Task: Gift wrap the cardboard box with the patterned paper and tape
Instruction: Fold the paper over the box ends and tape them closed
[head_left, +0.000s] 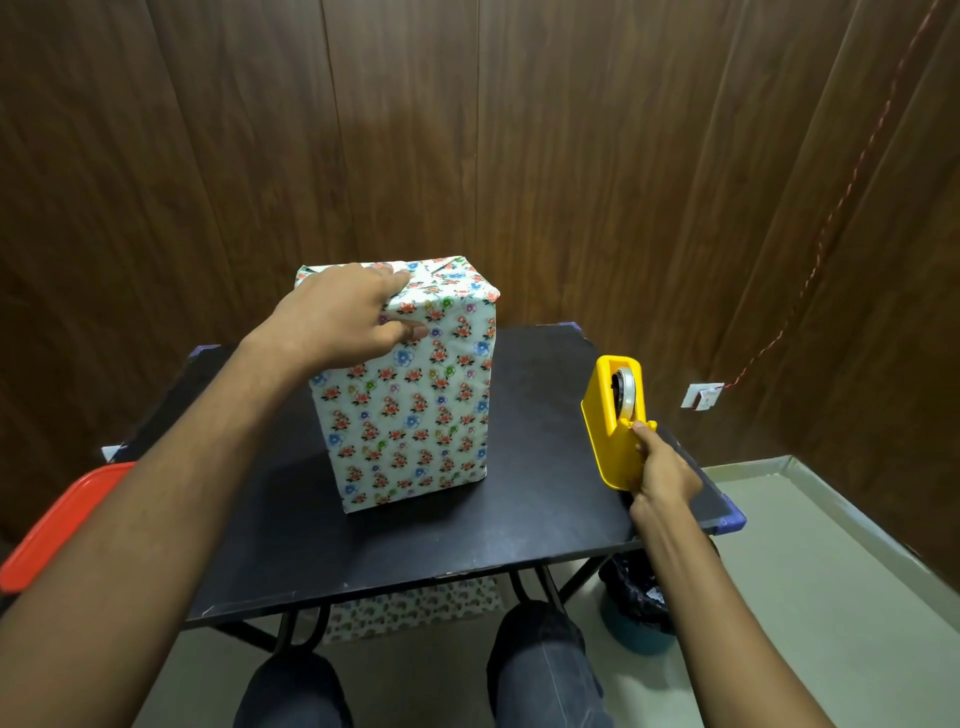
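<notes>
Head view, left hand (340, 317) spread flat atop wrapped box (410, 400), right hand (662, 467) gripping yellow tape dispenser (615, 421)

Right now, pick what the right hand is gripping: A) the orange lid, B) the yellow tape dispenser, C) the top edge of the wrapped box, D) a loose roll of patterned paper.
B: the right hand has its fingers curled round the yellow tape dispenser standing on the black table, while the left hand rests on top of the wrapped box.
</notes>
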